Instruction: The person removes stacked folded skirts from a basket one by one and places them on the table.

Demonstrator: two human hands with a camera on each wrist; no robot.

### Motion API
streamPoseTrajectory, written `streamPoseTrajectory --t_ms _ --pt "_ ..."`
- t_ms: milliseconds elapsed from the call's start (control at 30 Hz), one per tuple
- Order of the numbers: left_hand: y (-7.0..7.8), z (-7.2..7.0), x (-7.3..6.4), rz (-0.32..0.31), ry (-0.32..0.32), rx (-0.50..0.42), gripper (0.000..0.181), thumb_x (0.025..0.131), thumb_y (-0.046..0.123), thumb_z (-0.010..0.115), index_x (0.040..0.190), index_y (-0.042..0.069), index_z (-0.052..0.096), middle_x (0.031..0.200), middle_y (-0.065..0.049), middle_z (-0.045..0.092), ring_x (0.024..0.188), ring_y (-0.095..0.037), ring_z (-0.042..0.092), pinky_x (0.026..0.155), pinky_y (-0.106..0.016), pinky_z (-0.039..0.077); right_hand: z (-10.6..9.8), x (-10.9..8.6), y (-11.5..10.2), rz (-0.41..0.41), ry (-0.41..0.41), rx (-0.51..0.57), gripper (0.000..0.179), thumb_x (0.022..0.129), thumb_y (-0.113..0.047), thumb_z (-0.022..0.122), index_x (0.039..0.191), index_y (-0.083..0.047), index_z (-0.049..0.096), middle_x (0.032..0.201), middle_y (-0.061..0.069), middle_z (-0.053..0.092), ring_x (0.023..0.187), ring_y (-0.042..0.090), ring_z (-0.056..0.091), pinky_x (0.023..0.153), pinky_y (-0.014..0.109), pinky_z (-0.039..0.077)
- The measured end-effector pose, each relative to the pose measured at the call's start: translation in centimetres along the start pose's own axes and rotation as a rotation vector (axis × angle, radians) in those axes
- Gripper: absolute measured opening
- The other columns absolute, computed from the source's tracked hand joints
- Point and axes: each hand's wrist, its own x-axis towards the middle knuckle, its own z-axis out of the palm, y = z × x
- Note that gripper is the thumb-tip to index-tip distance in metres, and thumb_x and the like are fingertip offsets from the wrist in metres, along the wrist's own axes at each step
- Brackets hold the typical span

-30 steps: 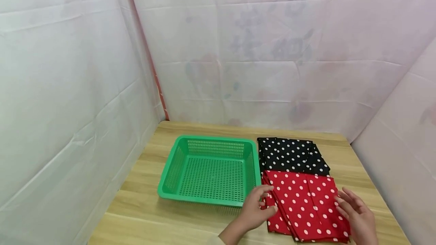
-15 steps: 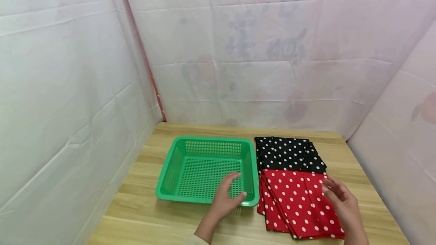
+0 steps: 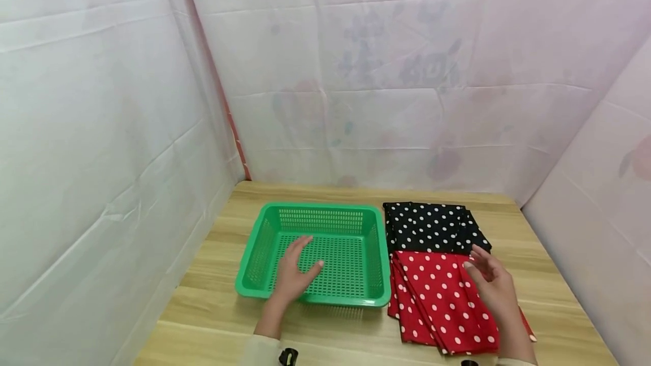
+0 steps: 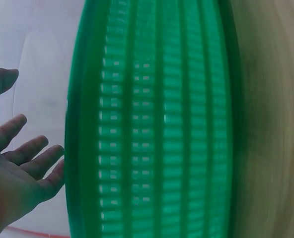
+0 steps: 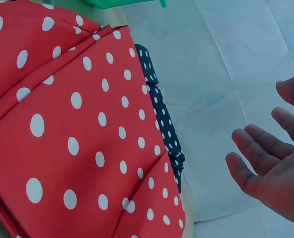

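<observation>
In the head view a green plastic basket (image 3: 328,301) stands on the table, with bare mesh showing inside. My left hand (image 3: 294,275) hovers over its front part, fingers spread and nothing in them. To the basket's right lies a folded red cloth with white dots (image 3: 432,298). Behind it, partly covered by it, is a folded black cloth with white dots (image 3: 427,227). My right hand (image 3: 495,290) is above the red cloth's right side, fingers relaxed and holding nothing. The right wrist view shows that hand (image 5: 276,158) apart from the red cloth (image 5: 87,148).
The wooden table (image 3: 203,309) carries the basket and both cloths. White sheeting (image 3: 325,72) hangs behind the table, and more sheeting (image 3: 102,157) closes off the left side. Another sheet (image 3: 605,196) runs along the right edge.
My left hand has moved left, from the red cloth's left edge to over the basket. My right hand has shifted left and away from me over the red cloth. Basket and cloths look unmoved.
</observation>
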Motion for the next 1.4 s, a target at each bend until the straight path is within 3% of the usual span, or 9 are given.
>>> streamPoseTrajectory --t_ms 100,200,400,500,633,833,1033,1400 --pt "-0.5 -0.8 -0.4 0.002 -0.003 0.124 0.055 0.076 0.035 0.062 0.125 0.015 0.044 0.129 -0.007 0.037 0.116 -0.027 0.035 0.083 -0.051 0.035 0.6 0.6 2.5 -0.024 -0.006 -0.091 0.057 0.084 -0.038 0.051 0.134 -0.018 0.031 0.121 0.02 0.042 0.105 0.035 0.041 0.066 0.045 0.045" --pt "-1.0 -1.5 -0.7 -0.006 -0.009 0.224 0.057 0.077 0.037 0.06 0.126 0.014 0.043 0.13 -0.01 0.036 0.115 -0.03 0.035 0.082 -0.051 0.036 0.8 1.1 4.5 -0.096 -0.026 -0.205 0.061 0.083 -0.039 0.052 0.136 -0.021 0.027 0.122 0.023 0.038 0.106 0.039 0.037 0.056 0.054 0.041" --pt "-2.3 -2.9 0.0 0.017 0.002 0.393 0.059 0.079 0.043 0.056 0.129 0.015 0.04 0.132 -0.012 0.033 0.116 -0.032 0.033 0.082 -0.055 0.033 -0.1 1.6 1.4 -0.35 -0.012 -0.358 0.058 0.083 -0.028 0.055 0.13 -0.002 0.033 0.12 0.032 0.033 0.106 0.048 0.031 0.074 0.064 0.026" --pt "-2.9 -3.5 0.2 0.036 -0.006 0.512 0.061 0.078 0.046 0.055 0.129 0.016 0.04 0.133 -0.013 0.032 0.119 -0.032 0.028 0.081 -0.058 0.03 -0.2 1.9 0.6 -0.397 0.017 -0.493 0.058 0.081 -0.025 0.057 0.128 -0.001 0.035 0.119 0.033 0.034 0.104 0.049 0.032 0.076 0.064 0.023" --pt "-3.2 -3.9 0.1 0.05 -0.012 0.633 0.064 0.076 0.051 0.053 0.129 0.017 0.041 0.133 -0.014 0.031 0.123 -0.033 0.02 0.086 -0.059 0.024 -0.4 2.0 0.6 -0.382 -0.009 -0.633 0.062 0.078 -0.025 0.06 0.129 -0.003 0.033 0.119 0.033 0.03 0.106 0.05 0.027 0.078 0.064 0.021" --pt "-3.7 -4.1 0.3 0.001 -0.055 0.737 0.069 0.076 0.062 0.042 0.133 0.024 0.033 0.14 -0.011 0.015 0.126 -0.032 0.002 0.092 -0.059 0.007 -0.7 2.3 1.0 -0.367 -0.061 -0.7 0.069 0.079 -0.035 0.056 0.133 -0.007 0.025 0.124 0.032 0.021 0.114 0.05 0.013 0.081 0.066 0.013" --pt "-4.3 -4.3 0.6 -0.035 -0.101 0.773 0.072 0.076 0.066 0.036 0.135 0.027 0.027 0.141 -0.011 0.007 0.126 -0.032 -0.005 0.093 -0.058 -0.001 -0.5 2.3 1.3 -0.332 -0.103 -0.715 0.071 0.083 -0.05 0.043 0.137 -0.013 0.018 0.129 0.033 0.016 0.119 0.049 -0.001 0.084 0.067 -0.004" --pt "-4.1 -4.1 0.8 -0.01 -0.074 0.763 0.072 0.074 0.065 0.041 0.134 0.027 0.03 0.141 -0.013 0.01 0.126 -0.033 -0.001 0.093 -0.057 -0.001 -0.7 1.4 2.0 -0.3 -0.104 -0.698 0.069 0.084 -0.05 0.04 0.138 -0.014 0.015 0.131 0.033 0.012 0.119 0.047 -0.01 0.082 0.067 -0.006"
